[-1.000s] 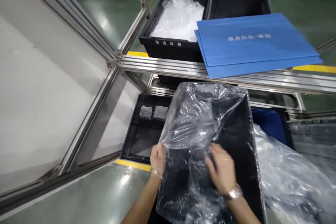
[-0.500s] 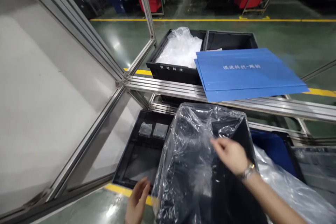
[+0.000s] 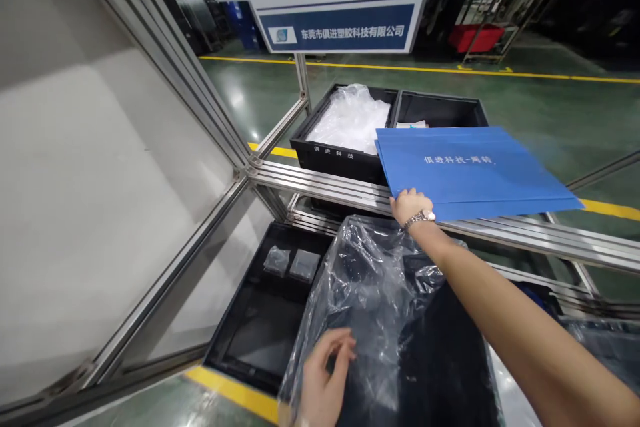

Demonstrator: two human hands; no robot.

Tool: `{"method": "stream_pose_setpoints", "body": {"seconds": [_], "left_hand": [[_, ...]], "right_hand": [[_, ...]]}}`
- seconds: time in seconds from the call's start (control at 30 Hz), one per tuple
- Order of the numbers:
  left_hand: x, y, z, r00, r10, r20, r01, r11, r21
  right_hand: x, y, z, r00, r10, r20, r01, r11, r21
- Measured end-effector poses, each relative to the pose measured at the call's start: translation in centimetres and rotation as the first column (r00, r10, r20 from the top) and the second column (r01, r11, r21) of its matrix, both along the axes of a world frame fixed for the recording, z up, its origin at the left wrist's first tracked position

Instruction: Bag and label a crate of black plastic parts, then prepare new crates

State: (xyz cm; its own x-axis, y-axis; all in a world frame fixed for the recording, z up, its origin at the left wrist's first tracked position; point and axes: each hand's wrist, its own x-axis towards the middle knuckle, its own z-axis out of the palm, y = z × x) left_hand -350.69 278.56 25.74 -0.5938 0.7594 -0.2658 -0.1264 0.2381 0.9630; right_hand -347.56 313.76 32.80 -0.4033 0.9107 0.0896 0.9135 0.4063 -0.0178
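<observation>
At the far left, a white panel (image 3: 125,167) is edged by an aluminium frame (image 3: 320,180), whose crossbar is run towards the right. Beside the panel, a shallow black tray (image 3: 260,340) is set low, with a yellow floor strip (image 3: 235,393) seen along its near edge. Two small wrapped packets, a left one (image 3: 277,260) and a right one (image 3: 304,265), are placed side by side at the tray's far end.

Farther right, the left hand (image 3: 325,373) is held over the near left part of a large black bin (image 3: 445,347); its fingers are loosely bent, and a gap is seen between thumb and forefinger. Whether the clear plastic liner (image 3: 350,273) is touched by them cannot be told. The bin is lined with this crumpled film, which is draped over its left side.

Beyond the crossbar, a black crate (image 3: 325,161) is filled with a white plastic bag (image 3: 353,117). The right hand (image 3: 413,205), with a watch (image 3: 424,215) worn at the wrist, is brought to the near left corner of the blue sheets (image 3: 475,177). Its fingers are laid at that edge; whether they are clamped on it cannot be told. The sheets are stacked, slightly offset, across the crossbar, and a second black crate (image 3: 440,107) is partly covered by them.
</observation>
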Motion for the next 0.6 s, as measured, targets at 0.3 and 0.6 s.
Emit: {"method": "stream_pose_setpoints", "body": {"seconds": [0.3,0.6], "left_hand": [[2.1,22.2,3.6,0.808,-0.326,0.491,0.198,0.934,0.296],[5.2,29.0,4.1,0.845,-0.335,0.417,0.295,0.942,0.161]], "right_hand": [[4.0,-1.8,3.0,0.987,0.161,-0.019,-0.160,0.987,0.026],[17.5,-10.4,9.4,0.848,0.289,-0.445,-0.197,0.950,0.243]]}}
